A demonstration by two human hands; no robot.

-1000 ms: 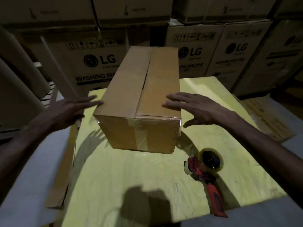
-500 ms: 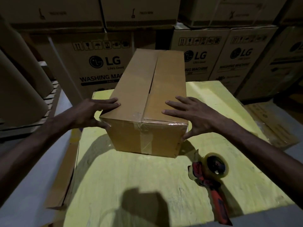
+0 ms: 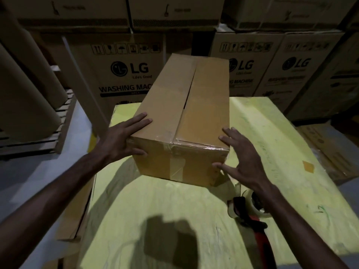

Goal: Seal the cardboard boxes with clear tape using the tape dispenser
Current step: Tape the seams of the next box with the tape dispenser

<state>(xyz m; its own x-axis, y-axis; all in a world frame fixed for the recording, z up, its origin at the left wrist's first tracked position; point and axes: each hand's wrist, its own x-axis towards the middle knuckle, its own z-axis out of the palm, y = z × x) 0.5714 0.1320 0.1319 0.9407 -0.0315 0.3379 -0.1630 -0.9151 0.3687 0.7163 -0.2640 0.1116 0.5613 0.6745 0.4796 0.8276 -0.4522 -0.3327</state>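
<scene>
A long brown cardboard box lies on the yellow table, its top flaps meeting along a middle seam and clear tape wrapped over its near end. My left hand rests on the near left corner, fingers straight on the top and thumb on the near end face. At the near right corner my right hand touches the box with spread, straight fingers. The red tape dispenser with its clear roll lies on the table at the lower right, partly hidden by my right forearm.
Large printed appliance cartons are stacked behind the table. Big brown paper rolls lean on a pallet at the left. Flat cardboard lies on the floor to the right, and another flat sheet lies along the table's left edge.
My left hand reached in and settled on the box's near left corner. My right hand slid off the top toward the near right corner.
</scene>
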